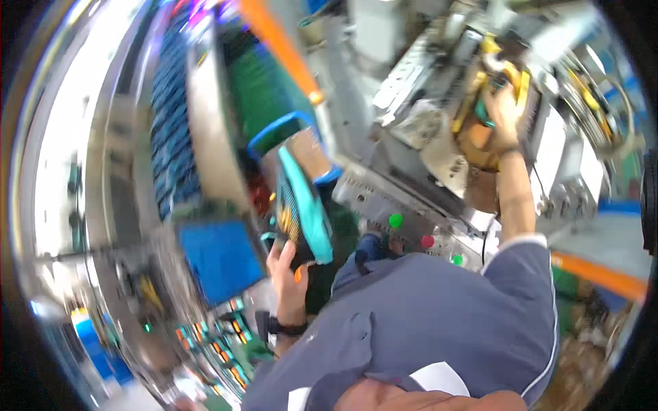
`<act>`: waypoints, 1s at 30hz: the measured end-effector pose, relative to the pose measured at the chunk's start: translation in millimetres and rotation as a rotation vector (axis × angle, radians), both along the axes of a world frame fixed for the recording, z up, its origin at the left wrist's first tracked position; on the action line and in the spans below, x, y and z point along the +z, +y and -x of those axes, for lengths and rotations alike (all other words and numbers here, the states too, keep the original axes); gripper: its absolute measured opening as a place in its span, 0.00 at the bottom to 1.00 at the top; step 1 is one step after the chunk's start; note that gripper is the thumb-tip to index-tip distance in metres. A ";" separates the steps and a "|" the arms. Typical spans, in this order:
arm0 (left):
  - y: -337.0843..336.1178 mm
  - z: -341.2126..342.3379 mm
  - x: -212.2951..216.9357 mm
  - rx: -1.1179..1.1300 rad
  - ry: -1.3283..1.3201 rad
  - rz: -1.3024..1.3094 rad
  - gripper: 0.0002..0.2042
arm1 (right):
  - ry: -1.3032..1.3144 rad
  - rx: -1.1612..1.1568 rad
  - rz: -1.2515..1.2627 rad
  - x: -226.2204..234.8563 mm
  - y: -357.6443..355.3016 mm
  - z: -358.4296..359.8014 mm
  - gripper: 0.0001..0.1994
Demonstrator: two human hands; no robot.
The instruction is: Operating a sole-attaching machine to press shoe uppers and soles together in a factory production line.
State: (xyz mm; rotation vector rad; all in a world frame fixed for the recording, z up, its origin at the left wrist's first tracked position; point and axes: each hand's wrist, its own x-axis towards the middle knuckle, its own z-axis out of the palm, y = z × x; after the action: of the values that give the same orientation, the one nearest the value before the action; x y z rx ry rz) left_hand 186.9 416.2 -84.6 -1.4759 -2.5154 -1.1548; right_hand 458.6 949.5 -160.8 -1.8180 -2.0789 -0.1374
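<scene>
On the left, my left hand, below a dark wristband, has its fingers closed on the lower end of a long teal and black shoe-like piece. Motion blur hides its exact kind. My right arm stretches out to the upper right. There my right hand is inside a machine with yellow clamp-like parts. Its fingers look curled around something dark, which blur hides. A small green-teal patch shows beside that hand.
The grey machine's front panel has green and red buttons. Behind the left hand are a blue-rimmed crate with brown cardboard, and a blue panel. Teal and orange pieces are at lower left. An orange rail runs at the top.
</scene>
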 end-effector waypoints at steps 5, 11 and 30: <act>-12.5 -56.3 23.7 0.101 -1.054 -0.383 0.26 | 0.548 0.581 0.136 42.6 -229.2 61.7 0.15; -60.4 -94.8 -7.9 0.608 -1.612 -0.707 0.14 | 0.308 1.018 0.271 -101.0 -302.8 107.4 0.06; -479.9 -27.7 -158.5 1.562 -0.788 -1.264 0.15 | 0.628 1.379 0.161 38.5 -367.0 329.4 0.07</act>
State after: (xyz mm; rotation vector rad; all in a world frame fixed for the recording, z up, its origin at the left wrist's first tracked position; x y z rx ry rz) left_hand 214.6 -63.7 -243.0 1.1315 -1.3526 -2.0391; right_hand 129.2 582.5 -122.3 -0.0879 -2.3245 0.8355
